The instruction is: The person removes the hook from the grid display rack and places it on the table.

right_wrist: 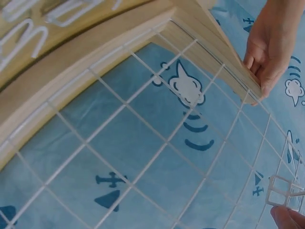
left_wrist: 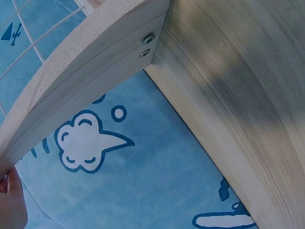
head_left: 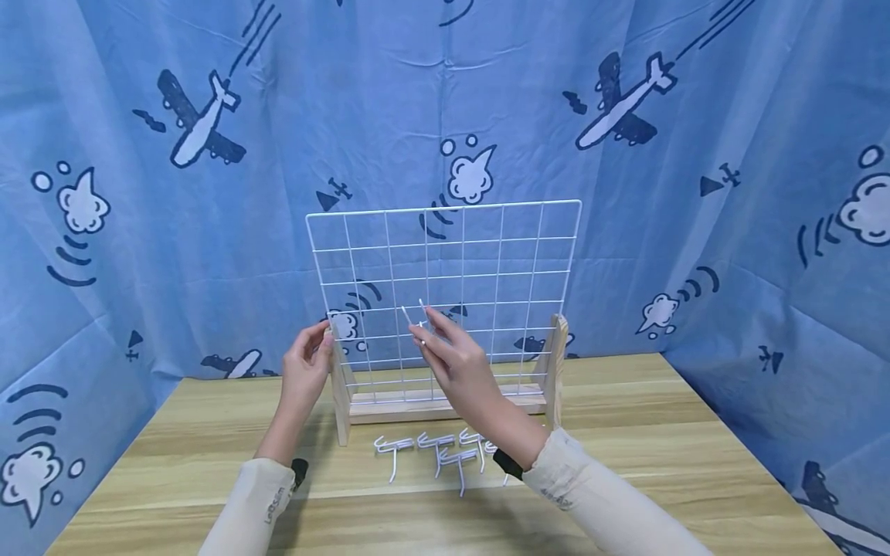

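Note:
A white wire grid (head_left: 445, 274) stands upright in a wooden stand (head_left: 445, 409). My left hand (head_left: 306, 355) grips the top of the stand's left wooden side piece (head_left: 339, 394), thumb and fingers at its upper end; the left wrist view shows the side piece (left_wrist: 71, 62) close up, with two screws. My right hand (head_left: 455, 359) pinches a white wire hook (head_left: 409, 315) in front of the grid's middle. In the right wrist view the hook's square wire end (right_wrist: 279, 191) lies against the grid wires, above the fingertips (right_wrist: 284, 217).
Several more white wire hooks (head_left: 394, 445) lie on the wooden table (head_left: 208, 463) in front of the stand, some partly behind my right forearm. A blue curtain (head_left: 389, 93) with airplane and cloud prints hangs behind and at both sides.

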The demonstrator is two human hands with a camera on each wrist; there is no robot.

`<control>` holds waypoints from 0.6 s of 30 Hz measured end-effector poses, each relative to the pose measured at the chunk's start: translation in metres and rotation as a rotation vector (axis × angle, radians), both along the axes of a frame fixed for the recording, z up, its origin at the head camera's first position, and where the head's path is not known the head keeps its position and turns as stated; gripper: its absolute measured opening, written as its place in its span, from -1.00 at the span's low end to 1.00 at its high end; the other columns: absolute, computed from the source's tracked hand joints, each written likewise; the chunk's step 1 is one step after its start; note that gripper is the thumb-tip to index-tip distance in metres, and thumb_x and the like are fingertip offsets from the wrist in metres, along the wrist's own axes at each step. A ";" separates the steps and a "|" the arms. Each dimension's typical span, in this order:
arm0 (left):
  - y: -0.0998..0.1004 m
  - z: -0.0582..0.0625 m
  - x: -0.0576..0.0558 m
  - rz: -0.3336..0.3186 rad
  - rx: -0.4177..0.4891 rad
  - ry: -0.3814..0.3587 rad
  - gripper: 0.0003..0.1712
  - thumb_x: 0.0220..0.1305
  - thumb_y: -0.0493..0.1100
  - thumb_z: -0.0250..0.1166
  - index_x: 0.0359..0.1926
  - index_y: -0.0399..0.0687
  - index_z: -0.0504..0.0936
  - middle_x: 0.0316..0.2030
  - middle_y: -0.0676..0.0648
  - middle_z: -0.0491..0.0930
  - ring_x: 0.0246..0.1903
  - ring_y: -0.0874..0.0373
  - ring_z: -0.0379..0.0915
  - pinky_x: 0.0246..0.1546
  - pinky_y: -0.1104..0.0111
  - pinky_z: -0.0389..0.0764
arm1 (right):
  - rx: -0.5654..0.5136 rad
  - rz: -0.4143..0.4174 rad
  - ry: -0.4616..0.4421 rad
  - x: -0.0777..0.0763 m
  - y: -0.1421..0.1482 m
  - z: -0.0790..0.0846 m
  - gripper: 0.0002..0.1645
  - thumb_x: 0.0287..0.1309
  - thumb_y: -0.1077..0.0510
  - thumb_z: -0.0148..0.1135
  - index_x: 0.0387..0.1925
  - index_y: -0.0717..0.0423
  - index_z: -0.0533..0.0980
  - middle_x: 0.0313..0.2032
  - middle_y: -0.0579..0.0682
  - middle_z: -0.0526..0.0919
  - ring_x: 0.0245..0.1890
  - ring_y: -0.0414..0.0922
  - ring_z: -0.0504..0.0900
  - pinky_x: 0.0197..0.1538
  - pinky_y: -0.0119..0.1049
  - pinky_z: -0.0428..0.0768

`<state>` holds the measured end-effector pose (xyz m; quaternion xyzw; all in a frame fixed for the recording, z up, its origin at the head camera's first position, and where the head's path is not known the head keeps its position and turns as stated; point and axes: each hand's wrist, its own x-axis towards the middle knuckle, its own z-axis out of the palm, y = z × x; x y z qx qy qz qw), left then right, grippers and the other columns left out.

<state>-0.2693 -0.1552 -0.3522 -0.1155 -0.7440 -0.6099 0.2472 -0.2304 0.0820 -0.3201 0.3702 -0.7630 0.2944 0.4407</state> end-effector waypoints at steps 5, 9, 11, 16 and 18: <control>0.000 0.000 0.001 -0.009 0.003 -0.004 -0.64 0.26 -0.30 0.04 0.06 -0.36 0.36 -0.03 -0.26 0.43 0.02 -0.01 0.33 -0.04 0.65 0.38 | 0.059 0.001 0.017 0.007 0.005 -0.007 -0.68 0.12 0.28 0.10 -0.05 0.15 0.51 0.07 0.24 0.39 -0.04 0.04 0.49 -0.13 -0.32 0.58; -0.001 0.000 0.001 -0.006 0.003 -0.013 -0.65 0.26 -0.30 0.03 0.06 -0.33 0.37 -0.04 -0.24 0.43 0.01 0.01 0.34 -0.04 0.66 0.38 | 0.096 0.000 0.026 0.011 0.008 -0.013 -0.67 0.13 0.25 0.10 -0.03 0.12 0.50 0.08 0.22 0.39 -0.01 0.06 0.47 -0.08 -0.29 0.56; 0.000 0.000 0.002 0.000 0.000 -0.017 -0.65 0.26 -0.29 0.03 0.06 -0.31 0.38 -0.04 -0.23 0.44 0.01 0.02 0.34 -0.03 0.64 0.38 | 0.110 0.003 0.036 0.012 0.009 -0.015 -0.68 0.14 0.24 0.09 -0.04 0.11 0.50 0.07 0.22 0.40 0.00 0.06 0.46 -0.06 -0.28 0.54; 0.000 0.000 0.002 0.005 -0.002 -0.015 -0.65 0.26 -0.30 0.04 0.06 -0.31 0.38 -0.04 -0.24 0.44 0.00 0.02 0.35 -0.03 0.64 0.39 | 0.139 0.020 0.053 0.013 0.011 -0.021 -0.67 0.14 0.23 0.10 -0.02 0.09 0.49 0.06 0.23 0.41 -0.02 0.06 0.47 -0.09 -0.31 0.56; 0.000 0.000 0.002 0.001 -0.001 -0.014 -0.65 0.26 -0.30 0.04 0.06 -0.32 0.38 -0.04 -0.24 0.43 0.01 0.02 0.34 -0.03 0.64 0.38 | 0.146 0.027 0.050 0.014 0.012 -0.023 -0.66 0.13 0.23 0.10 -0.02 0.08 0.49 0.06 0.22 0.41 -0.01 0.06 0.47 -0.11 -0.33 0.57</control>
